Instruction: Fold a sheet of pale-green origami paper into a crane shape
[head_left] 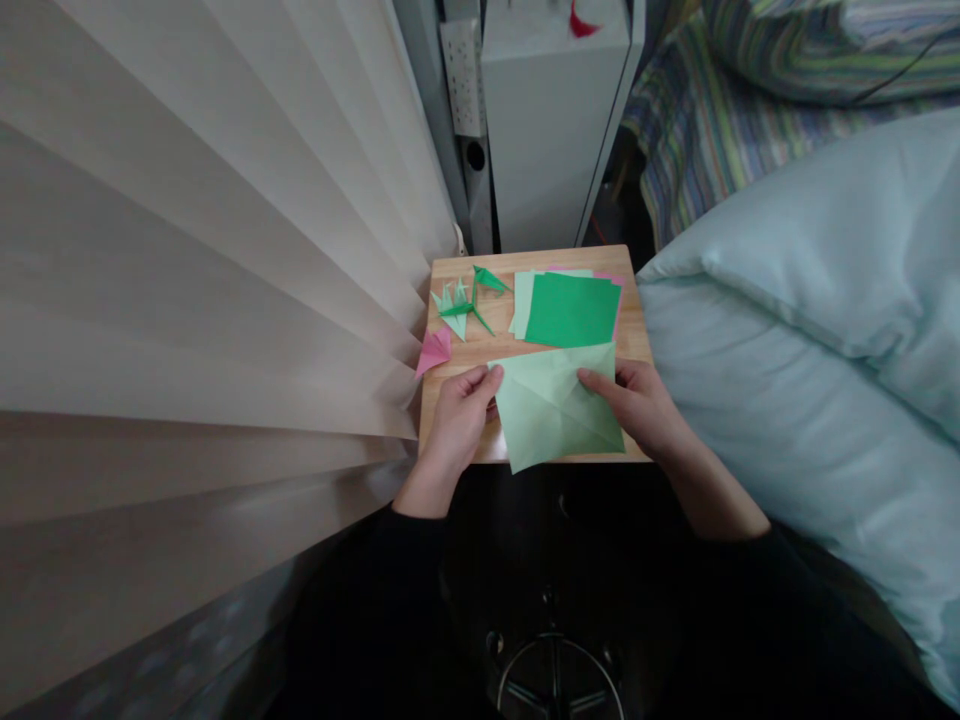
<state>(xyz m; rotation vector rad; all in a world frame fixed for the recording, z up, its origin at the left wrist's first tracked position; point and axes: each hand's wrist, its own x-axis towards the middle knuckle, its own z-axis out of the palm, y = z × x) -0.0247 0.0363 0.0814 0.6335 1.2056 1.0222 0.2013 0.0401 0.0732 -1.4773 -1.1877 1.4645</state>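
A pale green sheet of origami paper (562,415), opened out and marked with crossing creases, is held over the front of a small wooden table (480,375). My left hand (463,415) pinches its upper left corner between thumb and fingers. On the right side, my right hand (641,405) grips the sheet, thumb on top and fingers hidden beneath. Just behind it lies a stack of coloured paper with a dark green sheet (574,310) uppermost. Folded paper pieces, dark green (489,280), light green (454,300) and pink (434,350), sit at the table's left.
A pleated curtain (225,280) hangs close along the left edge of the table. Behind stands a grey cabinet (551,130) with a red item (581,22) on top. Pale blue bedding (787,330) borders the right side. Below is a stool base (559,675).
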